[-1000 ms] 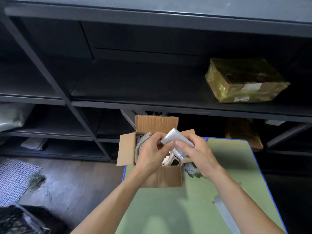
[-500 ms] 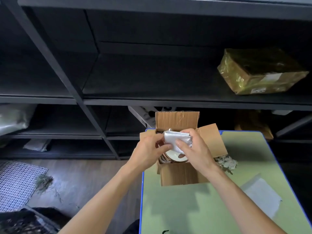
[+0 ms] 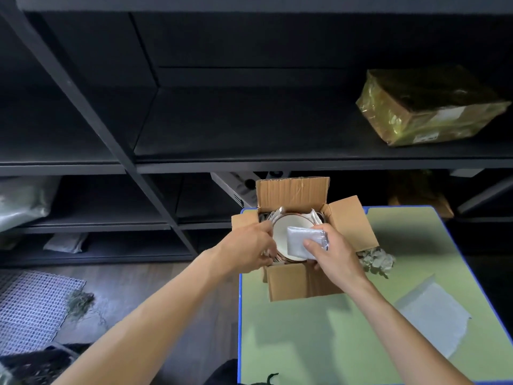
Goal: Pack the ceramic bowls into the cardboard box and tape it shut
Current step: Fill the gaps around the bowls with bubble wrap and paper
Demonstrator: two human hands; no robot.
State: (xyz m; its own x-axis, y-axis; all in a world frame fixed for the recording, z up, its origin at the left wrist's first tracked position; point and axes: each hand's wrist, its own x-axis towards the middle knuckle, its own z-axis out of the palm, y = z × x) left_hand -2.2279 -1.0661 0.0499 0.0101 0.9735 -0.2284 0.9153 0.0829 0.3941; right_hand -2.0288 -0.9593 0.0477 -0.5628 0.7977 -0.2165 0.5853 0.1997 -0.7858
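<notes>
Over the open box point(image 3: 302, 282) my right hand point(image 3: 333, 254) pinches a folded silvery wrap point(image 3: 301, 241), thumb flat on its near corner, the other fingers curled beneath; the wrap hangs just above the white bowl point(image 3: 283, 232), which lies inside the box, mouth up, with pale packing tucked round its rim; the flaps are open, the far one upright, the right one splayed outward. At the box's left wall my left hand point(image 3: 247, 245) reaches in, forefinger stretched toward the bowl's rim, the rest curled down by the near-left corner; whether they pinch the rim or the packing I cannot tell, for my own knuckles hide it. Under the box is a green table point(image 3: 319, 343) with a blue edge; the box sits at its far left corner. Just right of the box, by the right flap, lies a crumpled grey wad point(image 3: 377, 261); further right and nearer me lies a flat sheet point(image 3: 433, 320) of silvery stuff. Behind the box runs a dark shelf point(image 3: 277, 157); up and right of the box, on that shelf, sits a parcel point(image 3: 427, 109) in yellowish film; left of the box, on the floor, lies a mesh mat point(image 3: 30, 307).
</notes>
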